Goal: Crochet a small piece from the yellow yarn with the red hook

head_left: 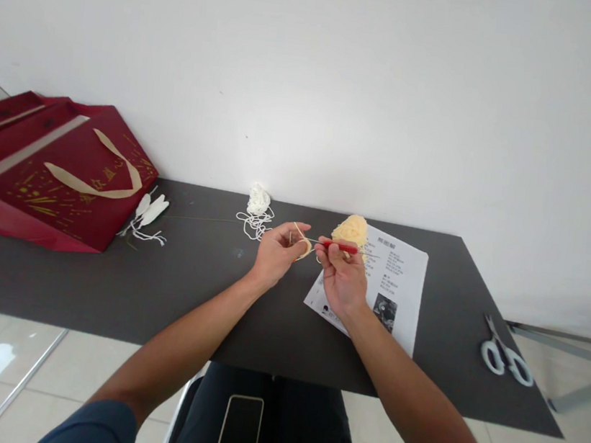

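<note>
My left hand (276, 254) is closed in a pinch on a small piece of pale yellow crochet work (305, 247), with a strand of yarn over its fingers. My right hand (341, 277) is closed on a crochet hook with a red handle (340, 245), whose tip points left into the piece. Both hands hover over the dark table (167, 284), close together. Just behind the right hand lies a ball of pale yellow yarn (352, 228). It rests on a printed paper sheet (399, 282).
A tangle of white yarn (257, 208) lies at the table's back edge. A red gift bag (46, 167) lies on its side at the left, with small white pieces (148, 215) beside it. White-handled scissors (504, 351) lie at the right. A phone (239, 431) rests on my lap.
</note>
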